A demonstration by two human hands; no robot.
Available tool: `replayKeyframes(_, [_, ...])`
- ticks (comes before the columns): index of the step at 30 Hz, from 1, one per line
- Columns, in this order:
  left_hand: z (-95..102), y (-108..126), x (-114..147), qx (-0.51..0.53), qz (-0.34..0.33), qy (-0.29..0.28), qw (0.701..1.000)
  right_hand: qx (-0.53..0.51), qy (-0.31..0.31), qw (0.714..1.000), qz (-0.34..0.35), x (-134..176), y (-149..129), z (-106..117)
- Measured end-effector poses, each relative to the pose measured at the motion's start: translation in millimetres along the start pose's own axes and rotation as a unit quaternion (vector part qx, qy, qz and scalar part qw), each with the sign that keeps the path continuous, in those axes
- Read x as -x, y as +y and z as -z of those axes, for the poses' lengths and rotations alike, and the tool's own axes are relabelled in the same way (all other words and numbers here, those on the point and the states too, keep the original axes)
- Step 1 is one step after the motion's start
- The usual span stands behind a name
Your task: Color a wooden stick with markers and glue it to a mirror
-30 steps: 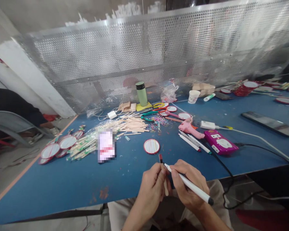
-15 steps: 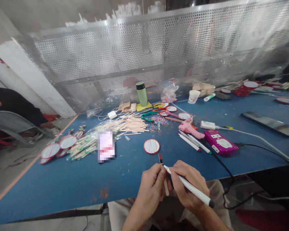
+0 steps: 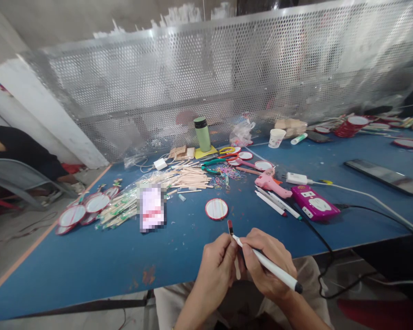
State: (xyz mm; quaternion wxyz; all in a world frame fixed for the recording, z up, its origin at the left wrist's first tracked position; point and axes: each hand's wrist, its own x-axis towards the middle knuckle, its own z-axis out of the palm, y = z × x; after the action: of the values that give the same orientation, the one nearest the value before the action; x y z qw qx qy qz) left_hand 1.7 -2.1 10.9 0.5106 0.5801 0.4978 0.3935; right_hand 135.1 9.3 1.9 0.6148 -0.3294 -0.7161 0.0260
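Between the fingers of my left hand (image 3: 216,266) is a flat wooden craft stick (image 3: 230,226), its upper end coloured red with a dark band below. My right hand (image 3: 270,266) grips a white marker pen (image 3: 277,271) like a writing tool, with its tip against the stick near the dark band and its black end pointing down to the right. Just beyond my hands lies a round white disc with a red rim (image 3: 216,209). My left fingers hide part of the stick's middle.
A pink glue gun (image 3: 270,182), more marker pens (image 3: 277,204) and a purple power strip (image 3: 315,204) lie to the right. Leftward are a phone (image 3: 152,208), many wooden sticks (image 3: 187,178) and red-rimmed discs (image 3: 72,215). A green bottle (image 3: 202,135) stands by the perforated metal screen (image 3: 158,78).
The marker's tip has shifted very slightly left along the stick's dark band, and its rear end has moved a little up and left. Everything on the table stays in place.
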Motion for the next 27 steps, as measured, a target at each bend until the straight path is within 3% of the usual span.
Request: replayKeyframes(27, [0.2,-4.8,-0.1,-0.016,-0.013,0.007,1.000,0.019,0.002,1.000,0.003,-1.1,-1.1,0.7])
